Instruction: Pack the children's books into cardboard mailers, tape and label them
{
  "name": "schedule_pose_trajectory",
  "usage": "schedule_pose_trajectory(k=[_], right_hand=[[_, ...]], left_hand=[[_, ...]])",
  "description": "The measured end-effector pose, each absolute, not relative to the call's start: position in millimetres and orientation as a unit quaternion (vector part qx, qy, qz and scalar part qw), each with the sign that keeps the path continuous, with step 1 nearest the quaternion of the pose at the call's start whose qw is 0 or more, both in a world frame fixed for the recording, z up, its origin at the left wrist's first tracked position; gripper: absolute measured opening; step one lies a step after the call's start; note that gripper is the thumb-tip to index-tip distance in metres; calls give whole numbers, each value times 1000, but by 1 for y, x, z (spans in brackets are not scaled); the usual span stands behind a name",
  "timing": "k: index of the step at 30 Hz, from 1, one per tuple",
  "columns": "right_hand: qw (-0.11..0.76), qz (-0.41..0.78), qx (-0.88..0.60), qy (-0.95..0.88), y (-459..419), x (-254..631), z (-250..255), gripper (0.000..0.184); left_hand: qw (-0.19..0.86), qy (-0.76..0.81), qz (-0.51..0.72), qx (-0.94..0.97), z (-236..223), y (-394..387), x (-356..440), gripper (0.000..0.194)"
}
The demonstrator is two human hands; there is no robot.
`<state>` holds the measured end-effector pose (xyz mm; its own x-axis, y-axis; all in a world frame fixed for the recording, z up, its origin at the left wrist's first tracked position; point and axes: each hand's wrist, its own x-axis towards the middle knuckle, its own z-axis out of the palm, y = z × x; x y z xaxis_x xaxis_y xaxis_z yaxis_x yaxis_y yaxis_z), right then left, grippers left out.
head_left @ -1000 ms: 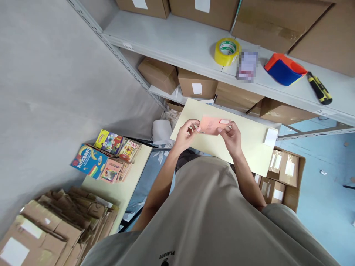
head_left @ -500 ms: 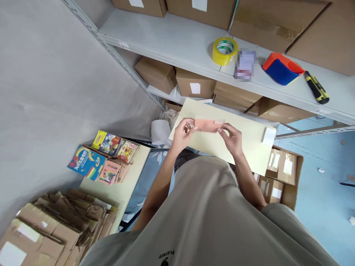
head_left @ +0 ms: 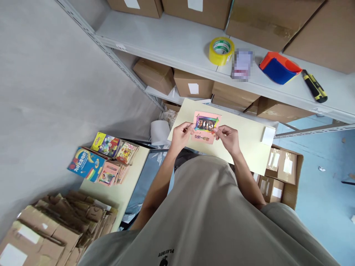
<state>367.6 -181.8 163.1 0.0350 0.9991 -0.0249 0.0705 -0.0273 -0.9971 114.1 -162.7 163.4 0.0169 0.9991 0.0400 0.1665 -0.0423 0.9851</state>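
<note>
A small pink picture book (head_left: 203, 138) is held over the pale yellow tabletop (head_left: 244, 147), its illustrated cover facing up with a rainbow-edged picture. My left hand (head_left: 181, 136) pinches the book's left edge between thumb and fingers. On the right edge, my right hand (head_left: 229, 138) grips it the same way, thumb on the cover. A white stack of labels or cards (head_left: 268, 135) sits near the tabletop's right end.
On the shelf ahead are a tape roll (head_left: 221, 51), a blue-and-orange tape dispenser (head_left: 280, 68) and a utility knife (head_left: 315, 87). Children's books (head_left: 87, 164) lie on the left table above flattened cartons (head_left: 47, 236). An open carton (head_left: 291, 194) holds boxes at right.
The pink book has been turned over between my hands: its plainer side with a white label faced up earlier, then it was edge-on, and now the picture cover shows.
</note>
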Motion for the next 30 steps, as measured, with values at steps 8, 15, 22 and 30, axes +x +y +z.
schedule_pose_trajectory(k=[8,15,22,30], right_hand=[[454,456,-542,-540,-179,368,152,65],[387,221,-578,-684,-176,376,159,43],[442,328,-580,-601,-176,352,155,35],[590,557,-499,-304,-167,349,147,69]], left_hand=[[407,539,466,572,158,-159,117,61],[195,501,412,736,156,-161,116,46],[168,504,403,745,156,-155,128,50],[392,564,463,560,142,-158,143,54]])
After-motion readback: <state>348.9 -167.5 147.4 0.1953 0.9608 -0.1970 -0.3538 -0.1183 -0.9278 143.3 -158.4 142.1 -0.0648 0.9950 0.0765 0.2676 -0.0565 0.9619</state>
